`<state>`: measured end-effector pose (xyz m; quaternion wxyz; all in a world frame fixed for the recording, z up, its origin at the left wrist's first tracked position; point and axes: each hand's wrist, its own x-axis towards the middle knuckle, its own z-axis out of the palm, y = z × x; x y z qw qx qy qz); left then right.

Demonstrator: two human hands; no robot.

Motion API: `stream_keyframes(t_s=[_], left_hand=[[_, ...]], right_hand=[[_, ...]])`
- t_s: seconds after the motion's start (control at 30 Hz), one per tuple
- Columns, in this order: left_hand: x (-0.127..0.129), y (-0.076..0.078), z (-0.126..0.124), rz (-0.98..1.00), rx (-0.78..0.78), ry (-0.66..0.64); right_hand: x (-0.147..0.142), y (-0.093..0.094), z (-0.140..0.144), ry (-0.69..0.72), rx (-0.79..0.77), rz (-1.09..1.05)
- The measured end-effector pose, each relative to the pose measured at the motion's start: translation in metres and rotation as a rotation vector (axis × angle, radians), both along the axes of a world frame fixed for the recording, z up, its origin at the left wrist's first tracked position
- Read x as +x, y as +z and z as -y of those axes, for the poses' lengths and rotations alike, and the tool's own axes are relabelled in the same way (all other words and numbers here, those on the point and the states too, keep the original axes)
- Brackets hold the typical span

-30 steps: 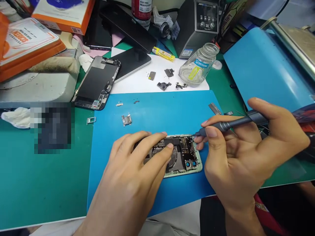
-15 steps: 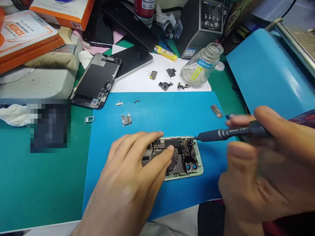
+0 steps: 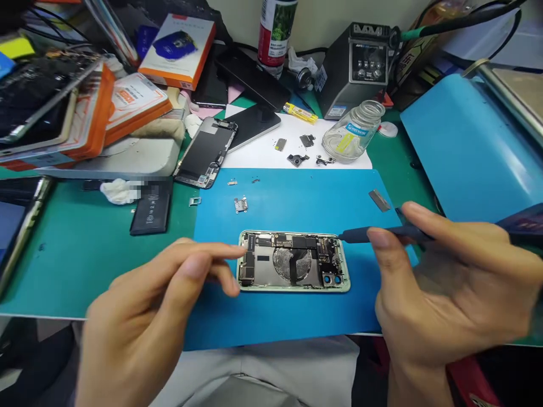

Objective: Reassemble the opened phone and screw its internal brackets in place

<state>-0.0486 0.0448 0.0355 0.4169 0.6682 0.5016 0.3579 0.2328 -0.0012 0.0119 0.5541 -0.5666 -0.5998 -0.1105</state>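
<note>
An opened phone housing [image 3: 265, 268] with a pale green frame lies flat on the blue mat [image 3: 280, 319], its circuit boards and round charging coil exposed. My right hand [image 3: 445, 265] grips a dark screwdriver [image 3: 365, 234], held nearly level, whose tip is at the housing's upper right corner. At the opposite end, my left hand [image 3: 169, 294] has its index finger stretched to the housing's left edge; other fingers are curled and it holds nothing. Behind the housing lies a small metal board part [image 3: 241, 204]. A SIM tray [image 3: 195, 201] rests at the mat's left edge.
A detached phone screen [image 3: 203, 152] and a black battery [image 3: 151, 209] lie at the left. Small camera parts [image 3: 297, 160] sit on white paper [image 3: 271, 158] beside a tilted-looking glass jar [image 3: 352, 135]. A grey metal strip [image 3: 379, 200] lies at the mat's right.
My left hand has drawn back leftward off the phone's middle, uncovering the coil and left end. The screwdriver tip stays at the upper right corner. The camera view has shifted, showing more on the left.
</note>
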Motion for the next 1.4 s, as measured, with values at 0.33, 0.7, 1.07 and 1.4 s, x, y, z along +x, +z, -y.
stream_keyframes(t_s=[0.33,0.7,1.07,1.4], left_hand=[[0.020,0.007,-0.004,0.190,-0.137,-0.054],[0.014,0.000,-0.017,0.242,-0.250,-0.202],[0.015,-0.003,-0.017,0.339,-0.239,-0.264],[0.013,-0.009,-0.024,0.315,-0.228,-0.295]], right_hand=[[0.002,-0.004,-0.002,0.005,0.001,0.020],[0.001,-0.004,-0.003,-0.005,-0.043,-0.007],[-0.009,-0.002,-0.004,-0.035,-0.061,-0.039],[-0.098,0.020,-0.023,0.451,-0.175,-0.869]])
